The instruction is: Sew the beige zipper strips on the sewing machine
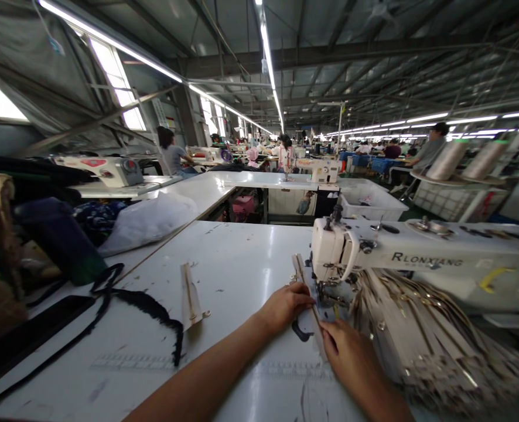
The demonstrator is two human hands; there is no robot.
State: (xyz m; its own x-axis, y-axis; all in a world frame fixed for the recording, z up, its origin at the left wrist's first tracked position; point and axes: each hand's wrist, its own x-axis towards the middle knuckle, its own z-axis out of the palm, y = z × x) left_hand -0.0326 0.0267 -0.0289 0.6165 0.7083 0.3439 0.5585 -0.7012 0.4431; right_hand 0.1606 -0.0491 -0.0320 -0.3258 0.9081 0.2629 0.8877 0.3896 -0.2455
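Observation:
A beige zipper (300,268) with a metal chain lies lengthwise on the white sewing table, close to the needle area of the sewing machine (336,249). My left hand (289,303) has its fingers curled and pressed together on the zipper's upper part. Nearer to me, my right hand (351,354) pinches the lower part of the same zipper between thumb and fingers. Beside the machine, right of my hands, is a large pile of similar beige zippers (411,328). One short zipper piece (190,296) with a pull lies on the table to the left.
A black fabric strip (147,308) curls across the table's left part. A white plastic bag (154,217), a dark cup (60,237) and a phone-like dark slab (44,331) stand or lie at left. Thread cones (448,159) rise at right. A white bin (371,202) and several people are beyond.

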